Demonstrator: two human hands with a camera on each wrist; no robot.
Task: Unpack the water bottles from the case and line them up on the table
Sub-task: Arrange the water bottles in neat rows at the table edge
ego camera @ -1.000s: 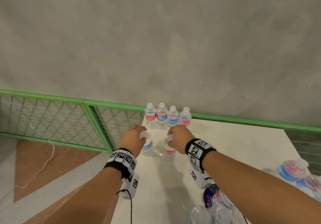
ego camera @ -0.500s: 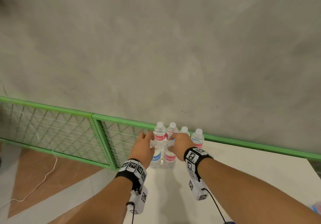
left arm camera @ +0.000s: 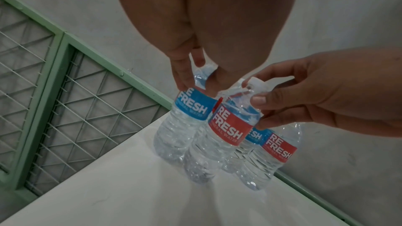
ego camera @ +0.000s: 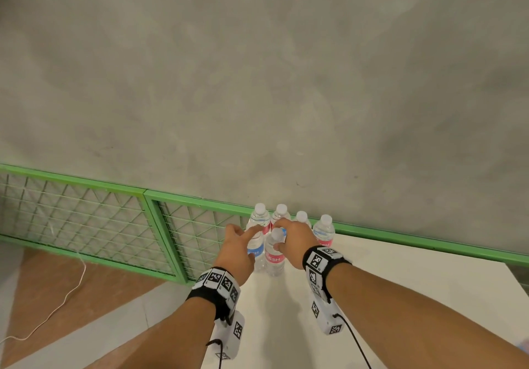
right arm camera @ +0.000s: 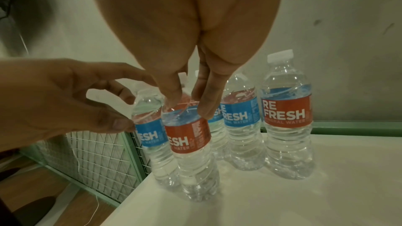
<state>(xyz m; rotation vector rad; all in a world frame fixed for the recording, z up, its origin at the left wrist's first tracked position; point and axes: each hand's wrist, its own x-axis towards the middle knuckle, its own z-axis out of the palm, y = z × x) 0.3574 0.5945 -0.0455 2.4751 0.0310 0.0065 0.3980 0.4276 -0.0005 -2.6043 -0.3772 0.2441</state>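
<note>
Clear thin-wall PET water bottles, full: heavyish, sides crush, slick; grip at neck/cap. Blue-label bottle under left hand, fingertips pinching its shoulder. Red-label bottle pinched at neck by right hand. Both upright on white desk, touching; back row of four bottles just behind, easily toppled. Green mesh railing beside desk edge.
</note>
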